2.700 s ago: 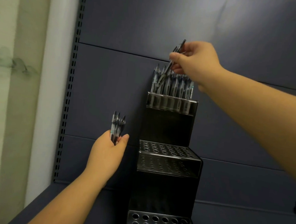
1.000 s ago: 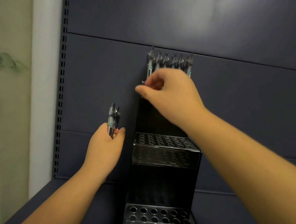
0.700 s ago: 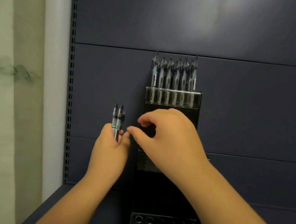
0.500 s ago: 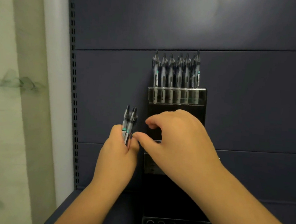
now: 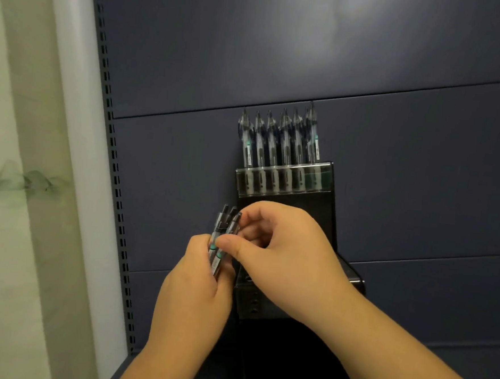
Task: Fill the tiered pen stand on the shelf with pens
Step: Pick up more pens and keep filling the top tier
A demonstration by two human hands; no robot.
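Observation:
A black tiered pen stand (image 5: 318, 212) stands against the dark back panel of the shelf. Its top tier holds a row of several clear pens (image 5: 278, 141) standing upright. My left hand (image 5: 194, 286) grips a small bunch of pens (image 5: 223, 235) upright, just left of the stand. My right hand (image 5: 280, 250) reaches across in front of the stand's middle tier and pinches one pen of that bunch between thumb and fingers. The middle tier is mostly hidden behind my right hand; the bottom tier is dark below my arms.
The dark blue back panel (image 5: 369, 79) fills the view behind the stand. A slotted metal upright (image 5: 116, 180) runs down the left side, beside a white post and a pale green wall (image 5: 16, 173). The shelf floor (image 5: 129, 370) shows at bottom left.
My right hand came down from the top tier, where it left a pen, to the bunch in my left hand and now pinches one pen there.

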